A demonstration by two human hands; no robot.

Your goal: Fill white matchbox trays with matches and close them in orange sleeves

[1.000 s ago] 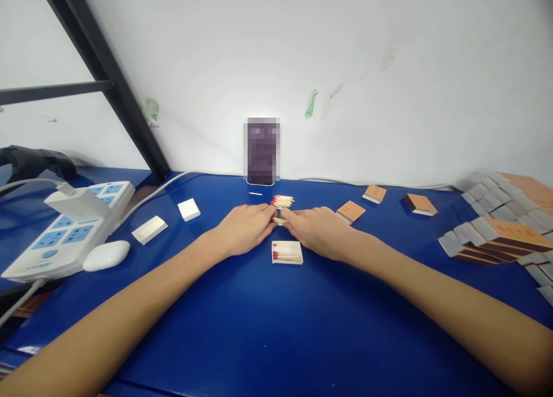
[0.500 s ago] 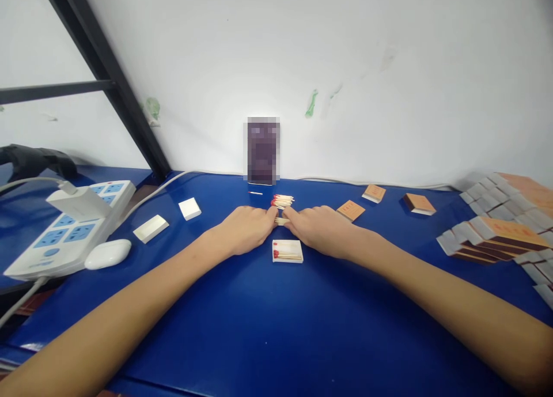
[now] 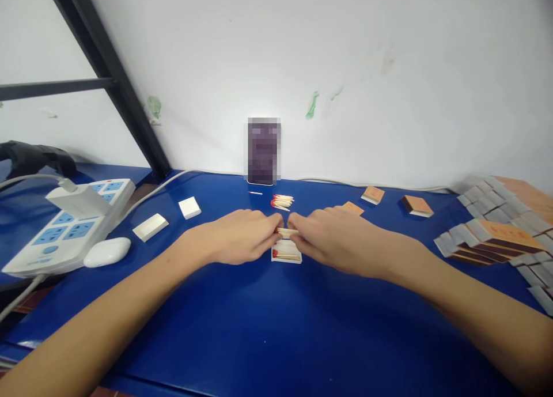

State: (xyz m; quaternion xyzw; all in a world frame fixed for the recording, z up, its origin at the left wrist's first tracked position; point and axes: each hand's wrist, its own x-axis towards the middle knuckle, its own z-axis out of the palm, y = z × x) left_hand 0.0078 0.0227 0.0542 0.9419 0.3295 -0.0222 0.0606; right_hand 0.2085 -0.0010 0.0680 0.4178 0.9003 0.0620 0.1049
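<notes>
Between my left hand and my right hand a small bundle of matches lies level, pinched at its red heads by the left fingers and at its plain ends by the right. The bundle is just above the far edge of a white matchbox tray, in which more matches lie with their heads to the left. Fingers partly hide both ends of the bundle and the tray's corners. Beyond my hands rests a pile of loose matches, heads leftward. A single match lies behind it.
Two white trays lie on the left, near a white earphone case and a power strip. Orange matchboxes lie on the right before a large stack of matchboxes. A blurred phone leans against the wall.
Both hands have moved toward me from beside the loose pile, carrying the bundle of matches to the tray. The bundle is now raised over the tray's far edge.
</notes>
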